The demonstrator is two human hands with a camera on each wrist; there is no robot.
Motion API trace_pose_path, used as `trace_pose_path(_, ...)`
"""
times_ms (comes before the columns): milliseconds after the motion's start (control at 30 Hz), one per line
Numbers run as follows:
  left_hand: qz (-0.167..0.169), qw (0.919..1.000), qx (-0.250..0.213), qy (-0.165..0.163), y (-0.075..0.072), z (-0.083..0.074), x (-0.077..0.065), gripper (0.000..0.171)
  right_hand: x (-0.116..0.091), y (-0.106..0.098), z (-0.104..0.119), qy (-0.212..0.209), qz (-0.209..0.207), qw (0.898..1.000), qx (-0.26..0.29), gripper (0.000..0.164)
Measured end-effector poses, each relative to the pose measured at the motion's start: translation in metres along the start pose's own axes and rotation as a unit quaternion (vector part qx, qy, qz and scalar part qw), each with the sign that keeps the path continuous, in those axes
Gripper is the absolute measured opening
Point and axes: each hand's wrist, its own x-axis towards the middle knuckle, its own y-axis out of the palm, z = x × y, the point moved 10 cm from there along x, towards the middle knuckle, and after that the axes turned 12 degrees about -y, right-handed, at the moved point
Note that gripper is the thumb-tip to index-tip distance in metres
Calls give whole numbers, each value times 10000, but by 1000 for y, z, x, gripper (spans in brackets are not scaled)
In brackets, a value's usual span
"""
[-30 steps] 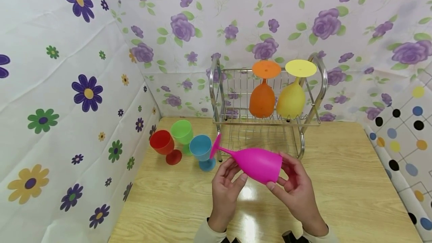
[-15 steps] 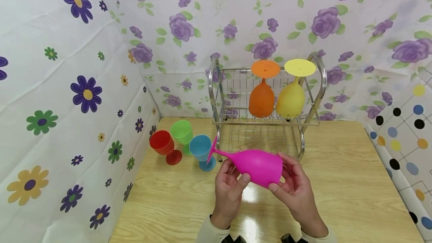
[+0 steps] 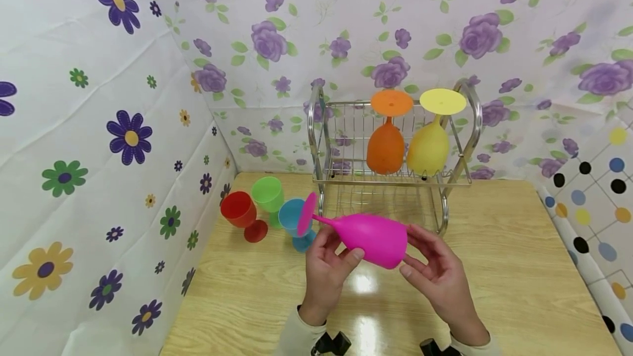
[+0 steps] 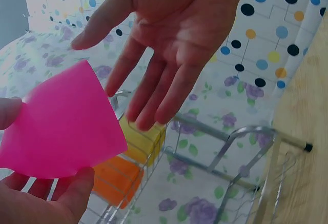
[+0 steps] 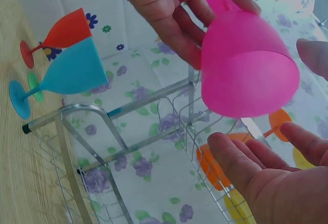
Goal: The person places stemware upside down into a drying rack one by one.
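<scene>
A pink plastic wine glass lies sideways in the air, its foot to the left and its mouth to the right. My left hand grips the lower bowl near the stem, thumb in front. Beside the mouth, my right hand has its fingers spread. The left wrist view shows a gap between this right hand and the rim of the glass. From the right wrist view, the hollow mouth of the bowl faces the camera, with the right palm below it.
An orange glass and a yellow glass stand upside down on the upper tier of a metal rack. Red, green and blue glasses stand upright on the wooden table at left. Patterned cloth walls surround it.
My right hand has let go of the rim and drawn slightly right. My left hand has carried the pink glass a little left, its foot now overlapping the blue glass in the head view.
</scene>
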Motion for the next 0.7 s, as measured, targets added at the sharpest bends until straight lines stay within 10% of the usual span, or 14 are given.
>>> trace_pose_path(467, -30, 9941, 971, 487, -12, -44, 27, 62, -8, -42, -8, 666, -514, 9841, -1563, 58)
trace_pose_path(700, -32, 9922, 1130, 522, -14, -65, 43, 64, -12, -61, -17, 1132, -718, 9565, -2590, 51)
